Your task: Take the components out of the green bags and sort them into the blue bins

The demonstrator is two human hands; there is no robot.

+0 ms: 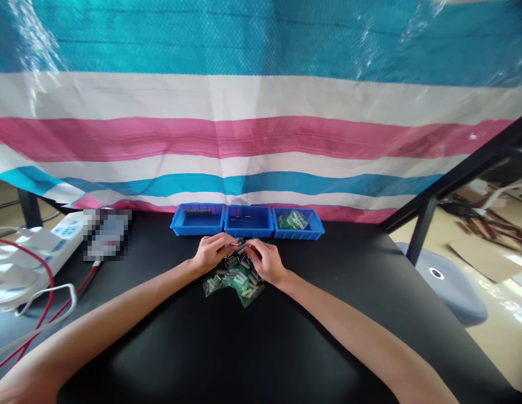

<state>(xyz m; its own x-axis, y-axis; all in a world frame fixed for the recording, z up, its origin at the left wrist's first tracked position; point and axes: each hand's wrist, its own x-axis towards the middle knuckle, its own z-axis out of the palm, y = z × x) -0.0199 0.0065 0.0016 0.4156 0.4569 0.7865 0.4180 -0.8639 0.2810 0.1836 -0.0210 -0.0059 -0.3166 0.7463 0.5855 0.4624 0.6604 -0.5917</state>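
Black desk (202, 350) surface runs out from the person, and near its middle lies a loose heap of small parts (236, 279), dark connector-like pieces mixed with green boards and bits of clear plastic. Both hands sit together over the far side of this heap: the left hand (213, 252) comes in from the left and the right hand (265, 261) from the right, their fingertips (232, 242) meeting above it around some small dark pieces. Whether they are gripping a piece or only touching the heap is too small to tell. Just beyond the heap, three blue trays stand side by side in a row. The left tray (197, 224) holds a line of small dark parts (197, 212), the middle tray (248, 225) a few thin dark pieces (239, 217), and the right tray (298, 235) a clear bag of green parts (292, 220). Farther left of the heap lie a white power strip (65, 235), a red cable (50, 269) and a pixelated, blurred object (107, 234). Behind the trays hangs a striped plastic tarp (244, 134) in blue, white and pink. Well right of the heap, a round grey-blue seat (450, 286) stands on the floor (500, 348).
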